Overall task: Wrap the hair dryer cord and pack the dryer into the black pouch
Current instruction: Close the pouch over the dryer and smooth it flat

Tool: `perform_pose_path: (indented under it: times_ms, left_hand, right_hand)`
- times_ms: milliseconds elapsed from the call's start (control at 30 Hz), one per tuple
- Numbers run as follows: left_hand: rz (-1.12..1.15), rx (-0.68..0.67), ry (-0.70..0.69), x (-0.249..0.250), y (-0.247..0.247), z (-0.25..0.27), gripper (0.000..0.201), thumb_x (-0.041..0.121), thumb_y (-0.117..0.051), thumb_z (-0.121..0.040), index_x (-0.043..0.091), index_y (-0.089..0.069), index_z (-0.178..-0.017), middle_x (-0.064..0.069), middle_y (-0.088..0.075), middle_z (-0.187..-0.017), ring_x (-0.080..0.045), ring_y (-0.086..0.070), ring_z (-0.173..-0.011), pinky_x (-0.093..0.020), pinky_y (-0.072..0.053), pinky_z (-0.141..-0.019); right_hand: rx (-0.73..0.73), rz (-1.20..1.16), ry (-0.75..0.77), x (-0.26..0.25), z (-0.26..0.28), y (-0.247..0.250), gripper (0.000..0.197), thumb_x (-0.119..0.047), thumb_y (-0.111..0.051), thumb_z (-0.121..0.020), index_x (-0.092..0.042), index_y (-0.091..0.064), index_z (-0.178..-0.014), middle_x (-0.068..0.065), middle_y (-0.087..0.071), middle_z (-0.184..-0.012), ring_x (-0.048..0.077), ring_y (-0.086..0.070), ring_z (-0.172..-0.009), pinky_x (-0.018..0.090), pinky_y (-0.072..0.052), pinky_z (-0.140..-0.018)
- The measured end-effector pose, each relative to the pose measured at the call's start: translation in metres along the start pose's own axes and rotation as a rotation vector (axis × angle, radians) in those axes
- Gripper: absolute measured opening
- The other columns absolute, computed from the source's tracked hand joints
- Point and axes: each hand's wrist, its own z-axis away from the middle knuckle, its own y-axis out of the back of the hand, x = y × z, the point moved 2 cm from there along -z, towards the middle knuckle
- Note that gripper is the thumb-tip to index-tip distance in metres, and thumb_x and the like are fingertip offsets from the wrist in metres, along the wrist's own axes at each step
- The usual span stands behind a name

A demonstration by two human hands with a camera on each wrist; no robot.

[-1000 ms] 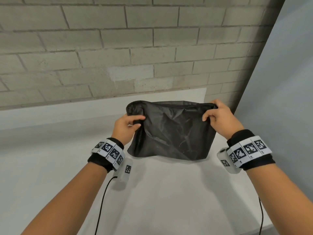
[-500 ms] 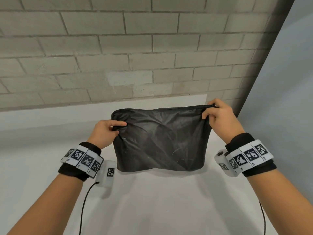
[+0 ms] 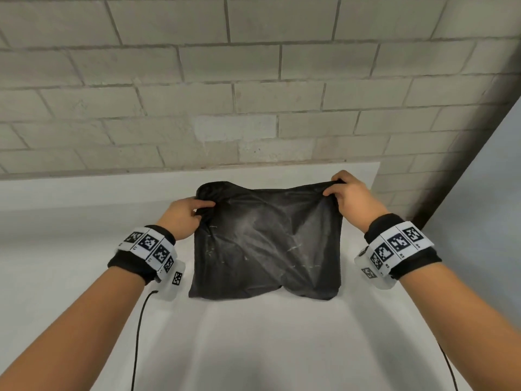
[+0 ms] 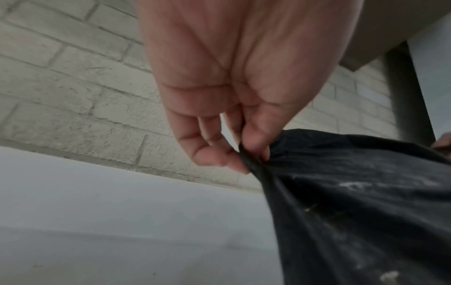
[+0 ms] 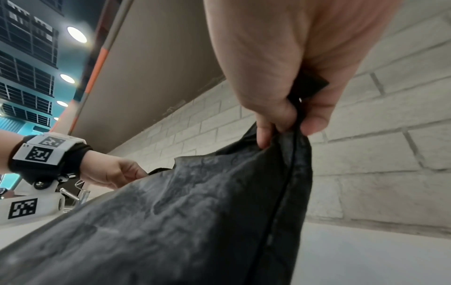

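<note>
The black pouch [image 3: 267,241] hangs upright with its bottom edge on the white table [image 3: 253,348], near the brick wall. My left hand [image 3: 183,217] pinches its upper left corner between thumb and fingers; the same pinch on the pouch [image 4: 354,192] shows in the left wrist view, left hand [image 4: 231,115]. My right hand [image 3: 352,196] pinches the upper right corner, and in the right wrist view the right hand [image 5: 292,86] grips the pouch [image 5: 195,212] by its seam. The pouch bulges and is creased. No hair dryer or cord is in view.
A grey brick wall [image 3: 253,80] rises right behind the table. A pale panel [image 3: 485,221] stands at the right, past the table's right edge. Thin black cables [image 3: 139,334] trail from my wrist cameras over the table.
My left hand moved back right toward the right hand, so the pouch's top edge went from taut to slack and creased. The pouch sits slightly lower, bottom on the table.
</note>
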Motion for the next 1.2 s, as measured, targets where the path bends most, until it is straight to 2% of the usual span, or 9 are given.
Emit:
perform_pose_path:
  times_ms: [133, 333, 433, 600, 800, 967, 1067, 1133, 1200]
  left_hand:
    - [-0.136, -0.125, 0.029, -0.008, -0.006, -0.038, 0.051, 0.018, -0.052, -0.09, 0.018, -0.037, -0.138, -0.01, -0.036, -0.145, -0.03, -0.042, -0.125, -0.032, -0.03, -0.106]
    - [-0.171, -0.176, 0.036, -0.013, -0.018, -0.092, 0.066, 0.022, -0.053, -0.089, 0.014, -0.019, -0.144, -0.01, -0.018, -0.153, -0.027, -0.026, -0.138, -0.031, -0.02, -0.114]
    - [-0.234, -0.223, 0.041, -0.016, -0.024, -0.115, 0.069, 0.025, -0.052, -0.09, 0.014, -0.012, -0.146, -0.01, -0.013, -0.154, -0.029, -0.028, -0.137, -0.032, -0.022, -0.113]
    - [-0.31, -0.325, 0.049, -0.021, -0.037, -0.143, 0.07, 0.028, -0.051, -0.091, 0.014, -0.01, -0.146, -0.011, -0.014, -0.153, -0.031, -0.033, -0.133, -0.031, -0.024, -0.11]
    - [-0.36, -0.457, 0.094, -0.035, -0.053, -0.163, 0.072, 0.032, -0.051, -0.09, 0.017, -0.009, -0.146, -0.009, -0.014, -0.154, -0.029, -0.034, -0.132, -0.03, -0.025, -0.11]
    - [-0.393, -0.522, 0.109, -0.042, -0.059, -0.17, 0.067, 0.036, -0.05, -0.09, 0.023, -0.014, -0.145, -0.003, -0.018, -0.154, -0.026, -0.032, -0.134, -0.032, -0.023, -0.112]
    - [-0.37, -0.548, 0.118, -0.044, -0.064, -0.168, 0.063, 0.039, -0.049, -0.09, 0.028, -0.019, -0.144, -0.002, -0.022, -0.153, -0.026, -0.034, -0.134, -0.032, -0.023, -0.111]
    - [-0.359, -0.547, 0.135, -0.044, -0.067, -0.166, 0.061, 0.039, -0.048, -0.091, 0.03, -0.019, -0.143, -0.004, -0.025, -0.153, -0.026, -0.032, -0.135, -0.032, -0.022, -0.111]
    - [-0.333, -0.51, 0.148, -0.045, -0.066, -0.163, 0.059, 0.036, -0.048, -0.091, 0.03, -0.021, -0.143, -0.008, -0.027, -0.151, -0.027, -0.03, -0.136, -0.032, -0.021, -0.112]
  right_hand:
    - [-0.157, 0.009, 0.009, 0.014, -0.034, -0.014, 0.037, 0.008, -0.046, -0.086, -0.003, -0.056, -0.12, 0.015, -0.037, -0.133, 0.03, -0.046, -0.114, 0.011, -0.026, -0.091]
    - [-0.183, 0.05, 0.037, 0.036, -0.084, -0.029, 0.041, 0.007, -0.048, -0.087, -0.002, -0.051, -0.126, 0.019, -0.036, -0.133, 0.034, -0.044, -0.117, 0.021, -0.03, -0.101]
    - [-0.229, 0.132, 0.027, 0.048, -0.104, -0.039, 0.047, -0.004, -0.05, -0.089, -0.003, -0.039, -0.135, 0.018, -0.027, -0.142, 0.036, -0.033, -0.126, 0.034, -0.029, -0.109]
    - [-0.274, 0.2, -0.043, 0.066, -0.127, -0.053, 0.052, -0.014, -0.05, -0.09, -0.007, -0.033, -0.139, 0.016, -0.023, -0.145, 0.034, -0.031, -0.129, 0.042, -0.034, -0.108]
    - [-0.439, 0.153, -0.144, 0.094, -0.135, -0.081, 0.049, -0.014, -0.047, -0.092, -0.012, -0.034, -0.139, 0.017, -0.029, -0.141, 0.035, -0.038, -0.126, 0.042, -0.033, -0.109]
    - [-0.508, 0.119, -0.184, 0.107, -0.138, -0.094, 0.05, -0.014, -0.047, -0.092, -0.015, -0.033, -0.14, 0.018, -0.027, -0.145, 0.035, -0.037, -0.128, 0.037, -0.028, -0.111]
    - [-0.573, 0.099, -0.233, 0.11, -0.134, -0.098, 0.049, -0.017, -0.045, -0.094, -0.018, -0.03, -0.141, 0.022, -0.035, -0.139, 0.037, -0.041, -0.124, 0.035, -0.03, -0.107]
    - [-0.582, 0.097, -0.236, 0.112, -0.131, -0.098, 0.046, -0.018, -0.046, -0.094, -0.019, -0.034, -0.139, 0.022, -0.045, -0.124, 0.036, -0.047, -0.115, 0.033, -0.034, -0.1]
    - [-0.564, 0.081, -0.235, 0.111, -0.128, -0.094, 0.043, -0.018, -0.048, -0.093, -0.017, -0.041, -0.136, 0.014, -0.046, -0.106, 0.031, -0.049, -0.102, 0.029, -0.034, -0.092]
